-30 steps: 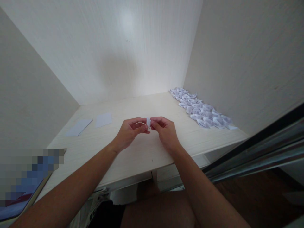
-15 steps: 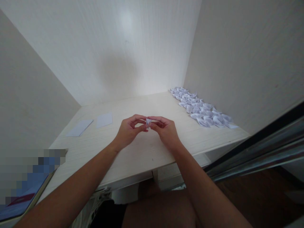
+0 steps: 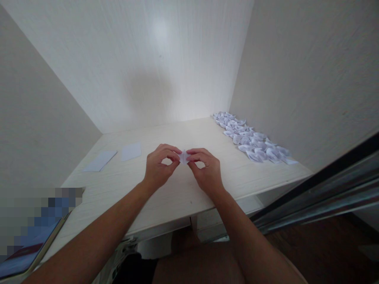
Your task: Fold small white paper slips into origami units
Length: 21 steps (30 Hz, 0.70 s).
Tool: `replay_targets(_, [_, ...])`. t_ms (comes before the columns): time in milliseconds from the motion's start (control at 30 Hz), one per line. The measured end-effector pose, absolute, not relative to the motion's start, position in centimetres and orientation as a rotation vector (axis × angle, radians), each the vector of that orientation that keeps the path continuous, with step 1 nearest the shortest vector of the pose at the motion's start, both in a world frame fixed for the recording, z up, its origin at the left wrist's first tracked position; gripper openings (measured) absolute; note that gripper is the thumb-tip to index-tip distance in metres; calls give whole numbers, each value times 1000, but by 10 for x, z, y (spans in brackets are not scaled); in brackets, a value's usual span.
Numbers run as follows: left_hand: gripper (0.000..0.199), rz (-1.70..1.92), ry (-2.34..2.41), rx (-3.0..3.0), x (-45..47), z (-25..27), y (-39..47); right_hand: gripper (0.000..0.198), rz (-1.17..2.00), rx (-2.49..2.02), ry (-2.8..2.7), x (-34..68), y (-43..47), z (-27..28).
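Note:
A small folded white paper [image 3: 184,157] is held up between my two hands, above the front middle of the desk. My left hand [image 3: 161,163] pinches its left side between thumb and fingertips. From the other side, my right hand [image 3: 205,167] grips the right edge in the same kind of pinch. The paper looks spread outward, with a crease down its middle; its finer folds are too small to make out.
Along the right wall of the white desk [image 3: 166,205] lies a long pile of folded paper pieces [image 3: 251,138]. At the left are a stack of paper sheets [image 3: 100,161] and a paper square [image 3: 131,151]. A partly pixelated screen [image 3: 32,252] stands at lower left.
The paper between my hands has gone from a narrow folded shape to a wider, spread one. My hands have drawn slightly apart, still pinching it.

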<state>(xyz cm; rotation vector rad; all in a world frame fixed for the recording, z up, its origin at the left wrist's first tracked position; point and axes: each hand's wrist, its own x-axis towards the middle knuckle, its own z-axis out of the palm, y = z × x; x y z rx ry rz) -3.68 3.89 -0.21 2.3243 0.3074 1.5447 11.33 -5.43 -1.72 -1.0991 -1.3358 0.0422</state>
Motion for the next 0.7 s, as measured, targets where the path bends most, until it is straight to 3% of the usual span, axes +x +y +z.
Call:
replay_targets(433, [17,1528,299,2404,-39,-1,36,10,457,-1088,-1093,112,-51,-20])
replay_targets(600, [21,1363,304,1925,-34,-6,29,21,467,-1121,-1007,111,-48,-21])
replay_targets(700, [35,1258,431,1610,-29,-13,28,23,491,-1117,-963,109,-47,-21])
